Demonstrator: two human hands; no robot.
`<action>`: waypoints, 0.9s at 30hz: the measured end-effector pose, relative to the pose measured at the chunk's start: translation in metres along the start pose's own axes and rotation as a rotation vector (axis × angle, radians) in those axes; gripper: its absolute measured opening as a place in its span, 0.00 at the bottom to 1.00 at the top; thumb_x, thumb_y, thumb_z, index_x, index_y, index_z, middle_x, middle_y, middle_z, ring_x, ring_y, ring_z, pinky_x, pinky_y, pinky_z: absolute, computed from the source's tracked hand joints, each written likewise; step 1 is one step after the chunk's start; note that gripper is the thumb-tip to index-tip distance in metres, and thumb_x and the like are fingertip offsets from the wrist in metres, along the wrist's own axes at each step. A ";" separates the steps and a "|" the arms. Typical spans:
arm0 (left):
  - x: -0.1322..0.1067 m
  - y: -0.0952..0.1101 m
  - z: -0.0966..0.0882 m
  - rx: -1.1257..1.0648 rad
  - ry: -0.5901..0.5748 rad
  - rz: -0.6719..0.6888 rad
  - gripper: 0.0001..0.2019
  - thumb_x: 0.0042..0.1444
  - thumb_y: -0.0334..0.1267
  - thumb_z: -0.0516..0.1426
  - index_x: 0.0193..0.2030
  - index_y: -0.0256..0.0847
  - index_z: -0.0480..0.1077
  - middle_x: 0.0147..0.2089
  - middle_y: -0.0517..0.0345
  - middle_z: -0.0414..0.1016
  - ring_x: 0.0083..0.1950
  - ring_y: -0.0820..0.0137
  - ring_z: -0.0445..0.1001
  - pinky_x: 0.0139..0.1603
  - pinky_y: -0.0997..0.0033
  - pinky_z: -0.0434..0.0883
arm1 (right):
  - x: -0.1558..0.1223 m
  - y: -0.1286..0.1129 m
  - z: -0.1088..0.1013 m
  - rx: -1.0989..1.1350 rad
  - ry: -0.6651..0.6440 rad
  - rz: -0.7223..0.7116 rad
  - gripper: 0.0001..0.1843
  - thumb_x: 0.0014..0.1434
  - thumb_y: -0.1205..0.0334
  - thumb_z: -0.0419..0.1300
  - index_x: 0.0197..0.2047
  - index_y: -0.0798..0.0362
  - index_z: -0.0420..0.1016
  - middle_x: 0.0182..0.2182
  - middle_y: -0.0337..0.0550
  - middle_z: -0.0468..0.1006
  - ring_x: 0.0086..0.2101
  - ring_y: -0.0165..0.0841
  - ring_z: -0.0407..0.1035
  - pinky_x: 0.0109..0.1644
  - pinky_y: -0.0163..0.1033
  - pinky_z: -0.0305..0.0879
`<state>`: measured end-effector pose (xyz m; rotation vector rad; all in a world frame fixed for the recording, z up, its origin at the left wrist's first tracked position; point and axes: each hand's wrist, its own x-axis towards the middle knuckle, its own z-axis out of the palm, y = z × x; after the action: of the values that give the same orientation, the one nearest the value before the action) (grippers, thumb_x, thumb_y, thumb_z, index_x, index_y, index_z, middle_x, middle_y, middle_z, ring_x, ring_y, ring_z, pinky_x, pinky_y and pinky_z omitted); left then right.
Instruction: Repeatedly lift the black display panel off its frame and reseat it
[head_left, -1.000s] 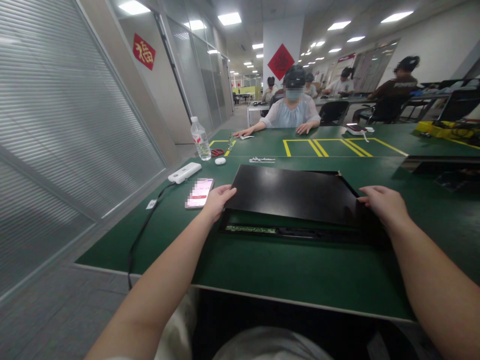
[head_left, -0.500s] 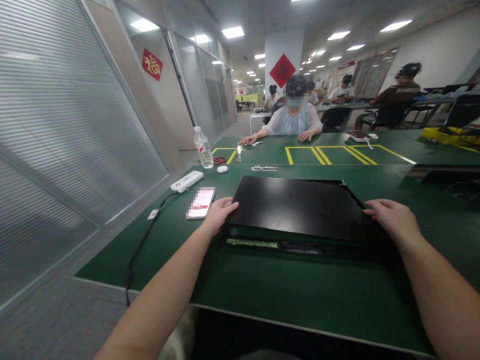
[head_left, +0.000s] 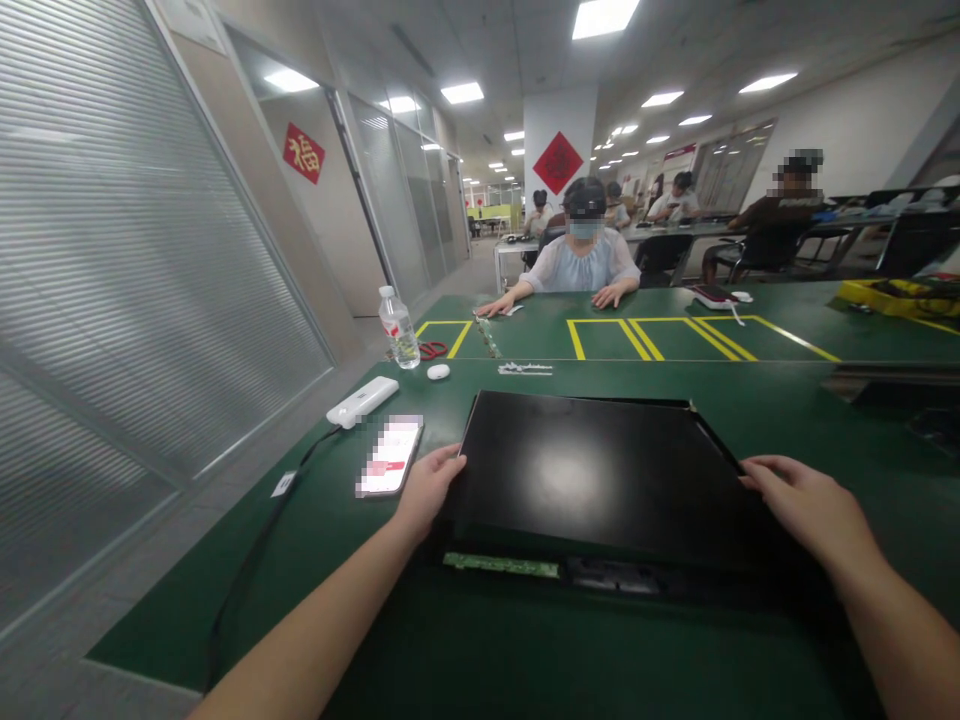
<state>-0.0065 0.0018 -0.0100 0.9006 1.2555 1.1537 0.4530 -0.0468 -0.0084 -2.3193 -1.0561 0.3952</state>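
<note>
A glossy black display panel [head_left: 615,470] lies between my hands, with a bright reflection on its face. It sits over a thin black frame, whose far and right edges show past it. My left hand [head_left: 433,487] pinches the panel's left edge, thumb on top. My right hand [head_left: 806,495] is closed at the right edge; whether it grips the panel, the frame or both is hidden. Along the near side a narrow green circuit board [head_left: 501,566] shows, with a dark strip [head_left: 615,577] beside it.
Left of the panel are a lit phone [head_left: 394,455], a white power strip [head_left: 364,402], a water bottle [head_left: 399,328], red scissors [head_left: 433,350] and a white earbud case [head_left: 438,372]. Thin pale strips [head_left: 525,369] lie beyond the panel. A masked person [head_left: 581,255] sits opposite, hands on the green table [head_left: 225,590].
My view has tilted up, so the table sits lower in the picture. The panel's near edge has come down closer to the circuit board, both hands still at its sides.
</note>
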 end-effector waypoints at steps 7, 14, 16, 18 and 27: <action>-0.002 -0.012 -0.013 -0.142 -0.077 -0.085 0.30 0.45 0.41 0.70 0.58 0.43 0.77 0.44 0.49 0.85 0.47 0.52 0.83 0.48 0.55 0.78 | 0.012 0.016 0.006 -0.034 0.012 -0.023 0.19 0.46 0.36 0.53 0.29 0.35 0.79 0.34 0.45 0.83 0.38 0.55 0.76 0.42 0.56 0.70; -0.003 -0.025 -0.022 -0.170 -0.050 -0.084 0.38 0.45 0.49 0.71 0.65 0.47 0.71 0.49 0.50 0.84 0.52 0.51 0.82 0.53 0.55 0.76 | 0.014 0.019 0.009 -0.050 -0.025 -0.029 0.24 0.46 0.34 0.53 0.33 0.39 0.81 0.34 0.46 0.84 0.37 0.55 0.76 0.44 0.57 0.72; -0.006 -0.022 -0.021 -0.170 -0.088 -0.085 0.35 0.45 0.50 0.72 0.61 0.47 0.73 0.49 0.49 0.84 0.51 0.50 0.82 0.51 0.55 0.76 | 0.016 0.023 0.010 -0.039 -0.038 -0.019 0.23 0.46 0.35 0.54 0.33 0.39 0.81 0.34 0.47 0.83 0.38 0.55 0.76 0.45 0.57 0.72; -0.008 -0.018 -0.020 -0.164 -0.119 -0.093 0.32 0.45 0.50 0.72 0.58 0.48 0.75 0.49 0.48 0.84 0.49 0.50 0.83 0.49 0.54 0.77 | 0.020 0.028 0.011 -0.018 -0.023 -0.001 0.19 0.45 0.35 0.55 0.31 0.35 0.80 0.33 0.46 0.83 0.38 0.56 0.76 0.46 0.58 0.71; -0.011 -0.005 -0.019 -0.156 -0.169 -0.087 0.31 0.44 0.46 0.74 0.57 0.47 0.77 0.59 0.43 0.79 0.59 0.45 0.78 0.58 0.47 0.75 | 0.012 0.016 0.008 -0.010 -0.004 0.084 0.12 0.37 0.33 0.55 0.22 0.25 0.74 0.30 0.45 0.82 0.34 0.56 0.75 0.45 0.60 0.69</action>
<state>-0.0242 -0.0117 -0.0145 0.8016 1.0424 1.0675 0.4662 -0.0437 -0.0242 -2.3787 -0.9666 0.4279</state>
